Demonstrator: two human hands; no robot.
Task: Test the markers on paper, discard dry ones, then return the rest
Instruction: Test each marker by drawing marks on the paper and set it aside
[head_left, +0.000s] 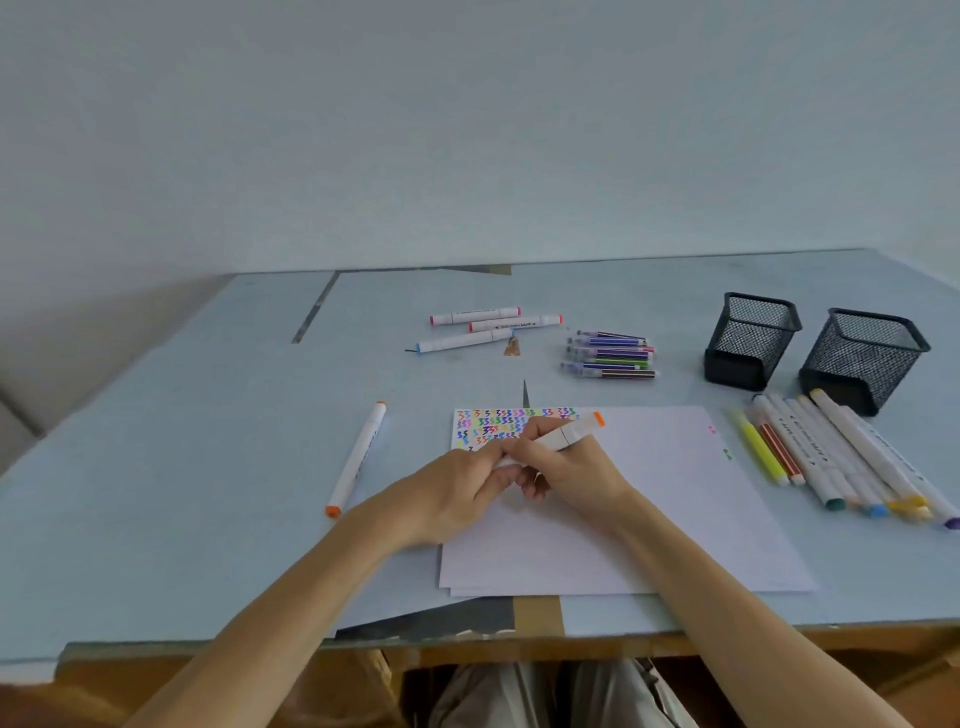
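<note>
Soft, even daylight fills the scene, bright but flat, with no glare on the pale blue bench (208, 441) and only faint, diffuse shadows under the hands on the white sheet of paper (675, 519). The wide-angle lens bows the bench's far edge and stretches things toward the frame's sides. The whole picture is slightly soft, and print on the white-barrelled markers (852, 457) at right is unreadable.

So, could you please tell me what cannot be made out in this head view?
- Near end of the white orange-capped marker: covered by the left hand and right hand.
- Insides of the two black mesh pen holders: hidden by their walls.
- Print on the white markers at right: too small.
</note>
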